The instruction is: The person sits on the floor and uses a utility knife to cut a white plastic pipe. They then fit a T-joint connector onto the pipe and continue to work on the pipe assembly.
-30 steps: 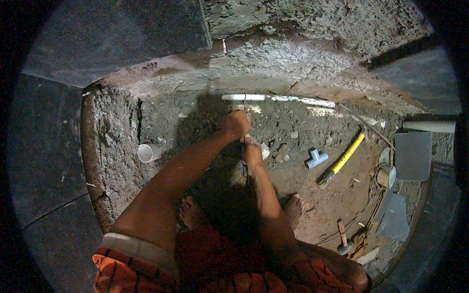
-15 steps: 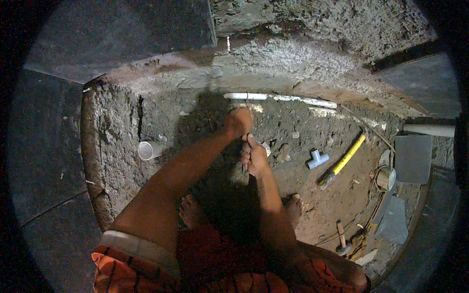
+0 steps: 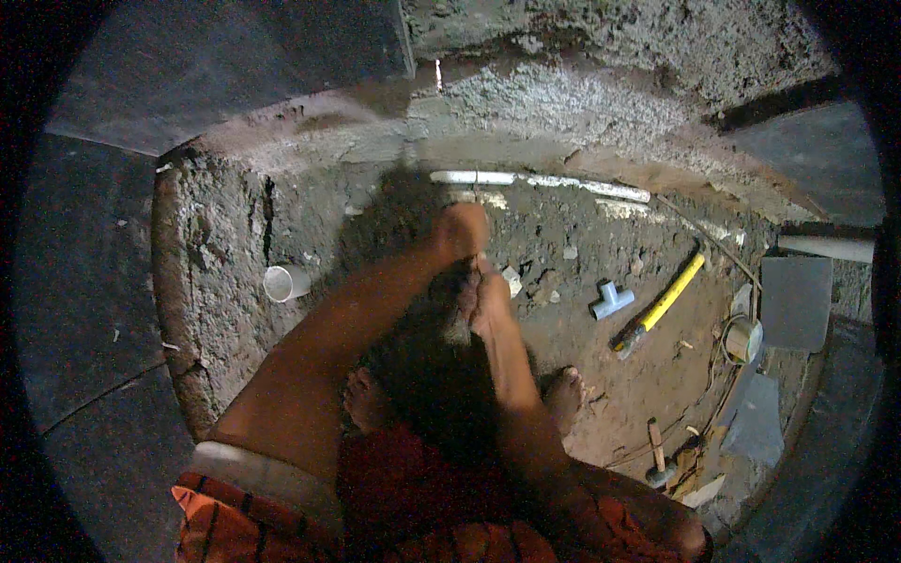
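Observation:
My left hand (image 3: pixel 462 230) is closed around a thin dark rod (image 3: pixel 477 178), whose far end shows as a narrow line against a white pipe (image 3: pixel 554 182). Just nearer to me, my right hand (image 3: pixel 489 298) is closed too, on the lower part of the same rod, close below the left. Most of the rod is hidden by my fingers, so its exact kind cannot be made out. Dug, dark soil (image 3: pixel 375 225) lies beneath both hands, partly in their shadow. A pale broken chip (image 3: pixel 511 281) rests beside my right hand.
A grey pipe tee (image 3: pixel 612 300) and a yellow-handled tool (image 3: pixel 671 294) lie to the right. Farther right are a round tin (image 3: pixel 741 339), grey tile pieces (image 3: pixel 754 418) and a hammer (image 3: pixel 658 454). An upright white pipe end (image 3: pixel 282 283) stands left. A rough wall (image 3: pixel 582 113) bounds the far side.
Both hands stay closed on the rod and have shifted only slightly. My right hand sits a little closer to the left. The surrounding things have not moved.

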Available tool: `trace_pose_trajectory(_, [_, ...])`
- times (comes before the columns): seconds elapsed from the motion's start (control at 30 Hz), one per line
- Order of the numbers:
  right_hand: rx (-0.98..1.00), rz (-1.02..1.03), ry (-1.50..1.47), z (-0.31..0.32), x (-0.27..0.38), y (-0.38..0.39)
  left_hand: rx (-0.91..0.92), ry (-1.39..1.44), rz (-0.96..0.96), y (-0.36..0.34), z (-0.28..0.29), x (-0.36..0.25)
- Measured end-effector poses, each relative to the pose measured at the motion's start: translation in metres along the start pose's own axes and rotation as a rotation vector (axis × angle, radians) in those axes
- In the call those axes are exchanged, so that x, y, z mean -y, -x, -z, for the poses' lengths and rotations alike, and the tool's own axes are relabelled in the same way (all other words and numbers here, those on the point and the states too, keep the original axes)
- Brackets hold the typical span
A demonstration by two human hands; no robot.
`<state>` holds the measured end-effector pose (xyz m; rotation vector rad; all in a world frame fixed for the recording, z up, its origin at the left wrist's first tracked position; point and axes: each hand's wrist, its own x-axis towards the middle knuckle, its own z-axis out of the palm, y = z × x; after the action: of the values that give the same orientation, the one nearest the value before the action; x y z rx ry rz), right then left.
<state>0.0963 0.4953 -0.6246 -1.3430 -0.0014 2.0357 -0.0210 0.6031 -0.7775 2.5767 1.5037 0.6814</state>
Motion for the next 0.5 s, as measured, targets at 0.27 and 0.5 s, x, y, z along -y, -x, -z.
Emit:
trace_pose_trajectory(0.27, [-0.066,-0.003,0.007,0.038,0.008,-0.007,0.086,-0.136,-0.204,-0.013,-0.016,-0.028])
trace_pose_trajectory(0.5, [0.043,-0.087,0.108,0.009,0.003,-0.009,-0.092,1.435,0.121,0.056,-0.12,0.027])
